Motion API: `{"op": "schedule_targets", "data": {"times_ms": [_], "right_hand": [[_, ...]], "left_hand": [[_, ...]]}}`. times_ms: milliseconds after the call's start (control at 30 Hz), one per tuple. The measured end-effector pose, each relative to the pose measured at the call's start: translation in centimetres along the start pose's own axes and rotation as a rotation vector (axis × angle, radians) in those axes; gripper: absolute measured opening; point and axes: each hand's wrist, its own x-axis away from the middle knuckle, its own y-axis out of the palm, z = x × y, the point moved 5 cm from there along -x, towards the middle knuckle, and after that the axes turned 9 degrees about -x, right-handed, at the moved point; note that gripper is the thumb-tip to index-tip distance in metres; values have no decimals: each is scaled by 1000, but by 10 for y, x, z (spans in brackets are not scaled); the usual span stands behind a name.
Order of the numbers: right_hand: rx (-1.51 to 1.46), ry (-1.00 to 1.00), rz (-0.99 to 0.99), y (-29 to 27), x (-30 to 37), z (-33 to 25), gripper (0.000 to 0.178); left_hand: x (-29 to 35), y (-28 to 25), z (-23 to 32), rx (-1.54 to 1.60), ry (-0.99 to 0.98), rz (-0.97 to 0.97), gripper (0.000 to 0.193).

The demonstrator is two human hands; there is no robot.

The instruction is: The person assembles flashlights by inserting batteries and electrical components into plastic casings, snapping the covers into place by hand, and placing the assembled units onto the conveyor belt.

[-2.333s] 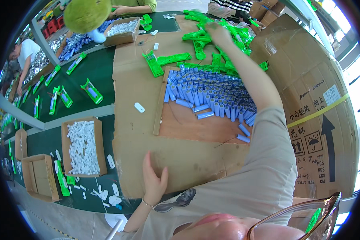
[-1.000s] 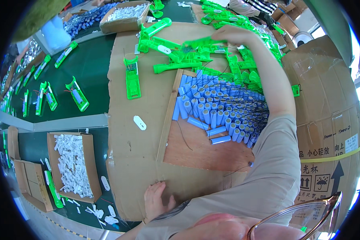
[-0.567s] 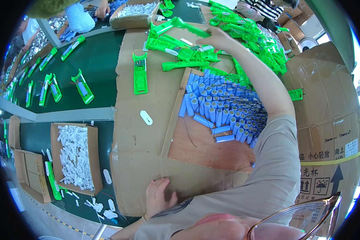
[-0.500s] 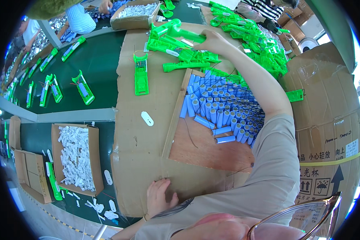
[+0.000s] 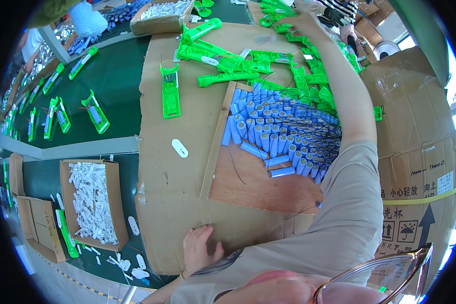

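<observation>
My left hand [image 5: 199,249] lies on the cardboard sheet [image 5: 167,213] near its front edge, fingers spread and holding nothing. My right arm stretches far across the work surface. At its end my right hand [image 5: 300,24] is smeared by motion, above the far heap of green plastic housings [image 5: 316,76]; whether it holds anything is hidden by the blur. One green housing [image 5: 171,93] with thin wires lies alone on the cardboard, and a longer green housing [image 5: 201,31] rests on others behind it. Blue cylindrical batteries [image 5: 273,129] with black wires stand in a wood-edged tray [image 5: 258,190].
A white oval plate [image 5: 179,148] lies on the cardboard. To the left, a carton of small white parts [image 5: 119,223] stands on the green bench; more housings [image 5: 95,112] lie on the green belt. A big carton [image 5: 410,137] stands right. A co-worker's gloved hand [image 5: 337,17] is at the far right.
My right hand has moved from the near green housings to the far right heap. The green piece it held is no longer visible in it. My left hand stays put; the view shifted slightly.
</observation>
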Motion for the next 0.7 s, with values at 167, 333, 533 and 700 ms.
{"op": "schedule_targets", "data": {"times_ms": [167,333,533,700], "right_hand": [[580,330,660,-160,5,43,48],[722,400,918,-272,6,145,68],[740,247,747,-155,-35,98,69],[401,425,886,-98,-32,82,60]], "left_hand": [[3,1,-2,-6,8,16,58],[4,2,-2,-8,11,10,57],[5,3,-1,-60,-35,-8,55],[9,7,-4,-18,-47,-17,53]]}}
